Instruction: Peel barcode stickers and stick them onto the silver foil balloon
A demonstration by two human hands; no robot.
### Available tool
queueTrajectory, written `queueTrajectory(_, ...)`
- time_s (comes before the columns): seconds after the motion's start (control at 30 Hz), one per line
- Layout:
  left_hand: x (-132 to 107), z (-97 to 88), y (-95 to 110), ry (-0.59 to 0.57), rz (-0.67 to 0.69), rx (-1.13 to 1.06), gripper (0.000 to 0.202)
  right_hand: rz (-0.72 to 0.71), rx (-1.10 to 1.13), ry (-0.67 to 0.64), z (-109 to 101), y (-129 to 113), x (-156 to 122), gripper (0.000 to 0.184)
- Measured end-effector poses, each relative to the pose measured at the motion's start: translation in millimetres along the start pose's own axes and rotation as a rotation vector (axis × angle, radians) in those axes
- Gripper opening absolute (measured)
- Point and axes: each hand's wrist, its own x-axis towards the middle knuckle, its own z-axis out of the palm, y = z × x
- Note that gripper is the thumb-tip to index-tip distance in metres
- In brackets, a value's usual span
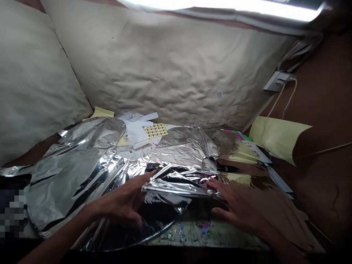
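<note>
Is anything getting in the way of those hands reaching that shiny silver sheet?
Nothing visible stands in the way. The left hand and right hand both reach the folded silver sheet directly, fingers spread against it, with nothing between them and it.

Between the left hand (pixel 118 205) and the right hand (pixel 239 209) is a narrow strip of the counter (pixel 233 234), with only small sequins (pixel 176 233) on it. Forward, the wrinkled silver foil (pixel 82 183) lies in the way, and the padded beige wall (pixel 165 73) closes the room behind it
</note>
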Motion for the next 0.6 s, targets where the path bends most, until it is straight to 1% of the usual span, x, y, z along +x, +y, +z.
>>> queueTrajectory(0.03,-8,7.1,0,0.007,0.042,0.081,0.126,0.032,-0.027,0.023,9,1,-10,0.078)
queueTrajectory(0.1,-18,22.8,1,0.018,0.097,0.229,0.129,0.106,-0.059,0.055,25,3,-24,0.09)
queueTrajectory(0.17,-23,39.1,1,0.072,0.089,0.314,0.125,0.15,-0.088,0.061,36,6,-31,0.1)
queueTrajectory(0.23,-25,53.1,2,0.125,0.075,0.349,0.115,0.169,-0.111,0.045,42,7,-35,0.107)
queueTrajectory(0.27,-26,58.4,3,0.152,0.065,0.343,0.11,0.188,-0.114,0.039,42,8,-37,0.107)
queueTrajectory(0.3,-26,62.2,5,0.18,0.052,0.322,0.107,0.21,-0.11,0.04,42,7,-37,0.104)
queueTrajectory(0.33,-26,64.6,7,0.203,0.033,0.288,0.107,0.226,-0.101,0.046,42,7,-37,0.096)
queueTrajectory(0.37,-25,65.6,10,0.223,0.007,0.247,0.109,0.22,-0.093,0.06,41,6,-36,0.084)
queueTrajectory(0.4,-24,65.4,13,0.241,-0.022,0.204,0.112,0.183,-0.09,0.086,41,4,-34,0.07)
queueTrajectory(0.43,-22,64.2,16,0.257,-0.048,0.165,0.114,0.112,-0.096,0.13,41,2,-32,0.055)
queueTrajectory(0.5,-17,60.2,21,0.276,-0.083,0.097,0.109,-0.102,-0.136,0.291,42,-2,-27,0.029)
queueTrajectory(0.53,-14,58.2,23,0.283,-0.092,0.063,0.103,-0.212,-0.168,0.386,44,-4,-26,0.022)
queueTrajectory(0.57,-12,56.6,25,0.296,-0.092,0.027,0.099,-0.305,-0.201,0.468,46,-5,-25,0.02)
queueTrajectory(0.6,-11,55.7,26,0.309,-0.083,-0.009,0.098,-0.373,-0.234,0.523,48,-7,-24,0.019)
